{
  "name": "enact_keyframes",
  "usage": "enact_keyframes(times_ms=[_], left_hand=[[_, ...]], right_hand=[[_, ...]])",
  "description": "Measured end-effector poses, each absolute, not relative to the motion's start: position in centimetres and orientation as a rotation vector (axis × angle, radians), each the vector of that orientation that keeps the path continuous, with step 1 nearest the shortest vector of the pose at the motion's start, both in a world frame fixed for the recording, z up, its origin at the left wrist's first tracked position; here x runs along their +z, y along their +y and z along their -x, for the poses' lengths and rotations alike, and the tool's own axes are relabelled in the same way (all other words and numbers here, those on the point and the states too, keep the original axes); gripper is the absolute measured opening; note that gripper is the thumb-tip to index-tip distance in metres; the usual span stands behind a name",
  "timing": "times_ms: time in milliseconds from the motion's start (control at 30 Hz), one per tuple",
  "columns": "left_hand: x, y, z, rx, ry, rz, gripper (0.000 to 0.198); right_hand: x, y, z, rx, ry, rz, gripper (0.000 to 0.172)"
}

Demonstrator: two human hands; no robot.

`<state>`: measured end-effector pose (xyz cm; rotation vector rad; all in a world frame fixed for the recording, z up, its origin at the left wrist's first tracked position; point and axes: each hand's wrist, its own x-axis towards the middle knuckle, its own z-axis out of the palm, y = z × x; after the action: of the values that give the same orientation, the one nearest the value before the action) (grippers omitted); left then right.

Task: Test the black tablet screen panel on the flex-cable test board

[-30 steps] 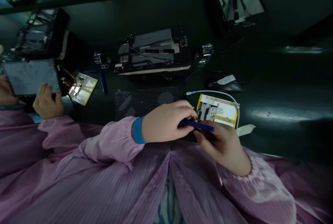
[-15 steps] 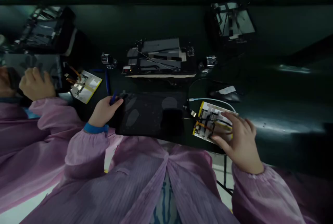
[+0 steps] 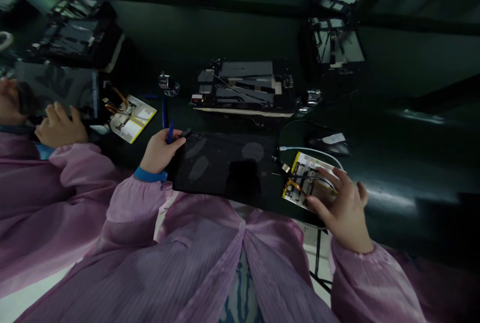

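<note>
My left hand [image 3: 159, 150] is closed around a blue pen-like tool [image 3: 170, 132] and touches the left edge of a dark tablet [image 3: 225, 165] lying flat before me. My right hand [image 3: 343, 210] rests with spread fingers on a yellow-edged white part with orange flex strips [image 3: 305, 180], just right of the tablet. A thin white cable [image 3: 311, 150] curves behind that part.
An opened device in a black tray [image 3: 242, 88] lies beyond the tablet, with small metal clamps [image 3: 168, 83] at its sides. More trays [image 3: 333, 43] stand farther back. At left a co-worker's hand [image 3: 60, 128] is by another tablet and a similar yellow part [image 3: 133, 118].
My left hand carried the blue tool from the right part over to the tablet's left edge. My right hand now lies spread on the yellow part. The view shifted slightly.
</note>
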<state>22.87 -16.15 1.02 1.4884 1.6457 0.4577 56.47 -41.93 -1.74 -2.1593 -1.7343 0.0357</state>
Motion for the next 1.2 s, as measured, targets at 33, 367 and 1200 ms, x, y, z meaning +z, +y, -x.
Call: enact_keyframes(times_ms=[33,367,1200], left_hand=[[1.0,-16.1,-22.9,0.474,1.609,-1.478,0.033],[0.9,-15.9,-22.7,0.626,1.351,-1.036,0.035],[-1.0,-15.9,-23.8,0.797,0.801,-0.743,0.041]], right_hand=[[-1.3,-41.8,-56.0,0.02,-1.731,2.156,0.062],[0.3,-35.5,-46.5,0.053,-1.75,1.957,0.072],[1.3,-32.2,-46.6,0.037,-1.646,2.142,0.099]])
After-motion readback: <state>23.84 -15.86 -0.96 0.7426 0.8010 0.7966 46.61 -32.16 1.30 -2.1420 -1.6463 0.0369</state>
